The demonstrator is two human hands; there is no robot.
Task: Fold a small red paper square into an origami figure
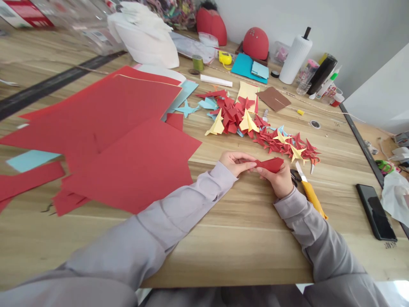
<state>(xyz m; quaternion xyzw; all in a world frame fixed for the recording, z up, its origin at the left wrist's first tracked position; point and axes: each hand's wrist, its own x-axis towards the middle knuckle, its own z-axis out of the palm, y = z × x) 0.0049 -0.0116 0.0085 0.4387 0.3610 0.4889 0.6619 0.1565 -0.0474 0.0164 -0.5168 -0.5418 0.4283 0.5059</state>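
The left hand (236, 163) and right hand (277, 179) pinch a folded red paper piece (270, 164) between them, above the wooden table (230, 256). Scissors (294, 177) and a yellow utility knife (311, 192) lie just beside the right hand, below folded red-and-yellow paper shapes (234, 117). Large red sheets (128, 166) spread left. A clear plastic container (92, 30) sits upper left, its contents blurred.

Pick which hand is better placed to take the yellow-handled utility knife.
Right, probably: the right hand sits beside the yellow-handled utility knife, while the left hand is farther off, across the folded red paper that both hands hold.
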